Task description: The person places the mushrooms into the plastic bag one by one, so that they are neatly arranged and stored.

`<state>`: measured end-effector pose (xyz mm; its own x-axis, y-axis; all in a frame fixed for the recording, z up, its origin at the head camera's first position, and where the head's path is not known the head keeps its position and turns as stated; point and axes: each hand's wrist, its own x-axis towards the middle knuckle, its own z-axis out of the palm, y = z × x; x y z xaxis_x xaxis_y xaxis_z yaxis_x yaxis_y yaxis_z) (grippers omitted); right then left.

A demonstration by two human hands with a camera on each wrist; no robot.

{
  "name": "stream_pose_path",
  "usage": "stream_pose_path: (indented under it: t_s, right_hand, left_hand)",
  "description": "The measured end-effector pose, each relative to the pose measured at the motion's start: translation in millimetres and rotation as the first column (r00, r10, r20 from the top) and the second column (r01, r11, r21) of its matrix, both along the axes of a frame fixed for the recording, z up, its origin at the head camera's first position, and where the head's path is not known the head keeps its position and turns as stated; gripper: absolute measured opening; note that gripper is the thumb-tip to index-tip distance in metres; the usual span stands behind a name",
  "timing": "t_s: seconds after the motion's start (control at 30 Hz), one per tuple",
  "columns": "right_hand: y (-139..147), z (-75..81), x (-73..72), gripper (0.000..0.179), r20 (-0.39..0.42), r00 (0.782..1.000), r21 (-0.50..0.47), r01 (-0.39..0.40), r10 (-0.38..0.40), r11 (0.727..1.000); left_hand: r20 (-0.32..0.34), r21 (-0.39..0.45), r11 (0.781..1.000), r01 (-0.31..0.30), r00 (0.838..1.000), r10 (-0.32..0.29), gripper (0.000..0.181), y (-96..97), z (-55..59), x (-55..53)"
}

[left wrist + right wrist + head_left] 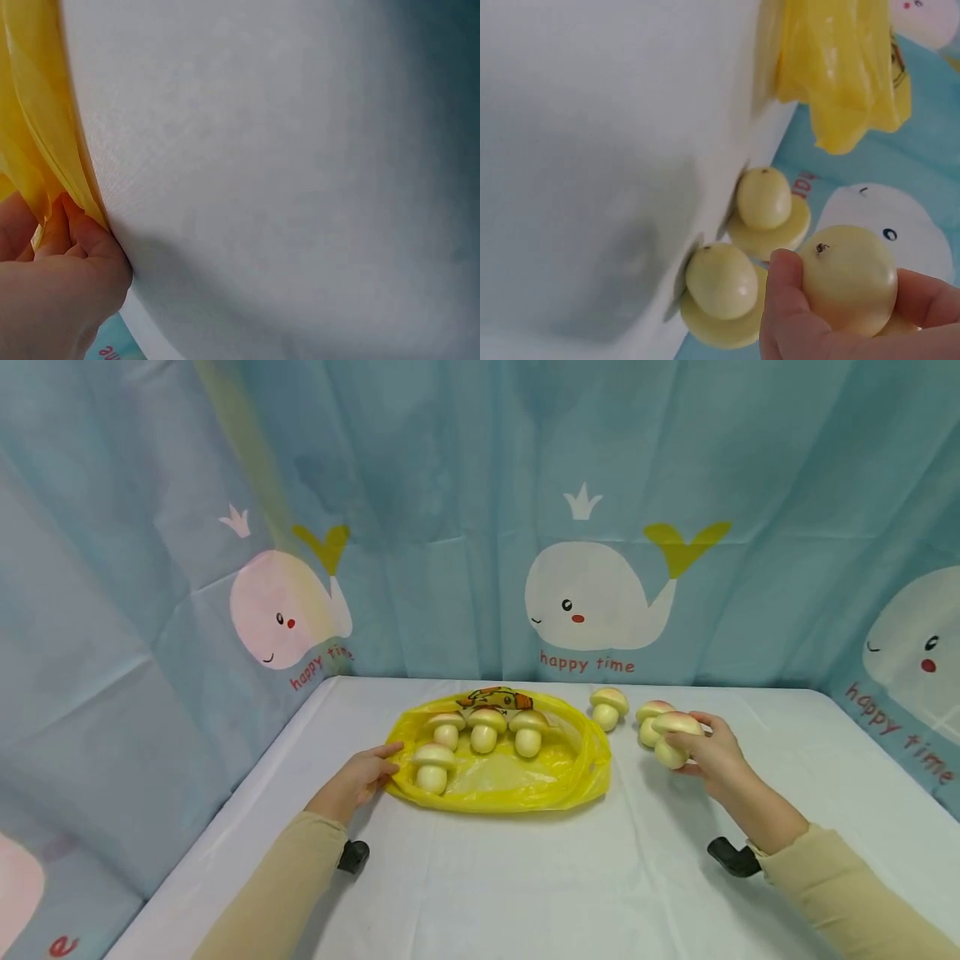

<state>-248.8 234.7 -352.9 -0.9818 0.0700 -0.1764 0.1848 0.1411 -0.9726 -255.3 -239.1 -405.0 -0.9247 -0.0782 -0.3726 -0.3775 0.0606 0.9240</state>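
A yellow plastic bag (510, 800) lies spread on the table with its mouth wide and several toy mushrooms (483, 732) inside. At its left edge my left hand (363, 777) pinches the rim; in the left wrist view the fingers (90, 236) are tucked into the yellow folds. My right hand (716, 752) holds a pale toy mushroom (677, 727) above the table, right of the bag. Its rounded stem (847, 281) faces the right wrist camera between thumb and fingers. Just behind it stands another mushroom (651, 712), partly covered in the head view.
One more mushroom (607, 708) stands close to the bag's right rim, near the back edge. A white cloth covers the table (517, 885). Behind and to the left hangs a blue curtain (450, 602) printed with whales.
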Motion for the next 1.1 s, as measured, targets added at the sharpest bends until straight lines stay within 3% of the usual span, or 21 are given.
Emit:
stream_pose_path:
  t_s: [0.13,0.4,0.8,1.1]
  right_hand:
    - [-6,3.9,2.3,0.081,0.006,0.999,-0.072,-0.043,0.044,0.996]
    - [-20,8.1,6.2,0.08,0.024,0.994,-0.085,-0.107,0.109,0.991]
    - [-38,6.1,7.5,0.054,-0.049,0.985,-0.159,-0.17,0.164,0.973]
    - [-56,4.7,14.2,0.072,-0.059,0.983,-0.113,-0.179,0.174,0.977]
  left_hand:
    - [-0.001,0.002,1.0,0.005,1.0,-0.005,0.055,-1.1,-1.5,-0.5]
    - [-0.002,-0.003,1.0,0.016,1.0,-0.016,0.054,-0.4,0.4,0.9]
    - [0.002,-0.01,1.0,0.007,1.0,-0.007,0.055,-2.7,-0.2,0.3]
    - [-0.004,0.003,1.0,0.007,1.0,-0.007,0.054,0.1,1.5,2.4]
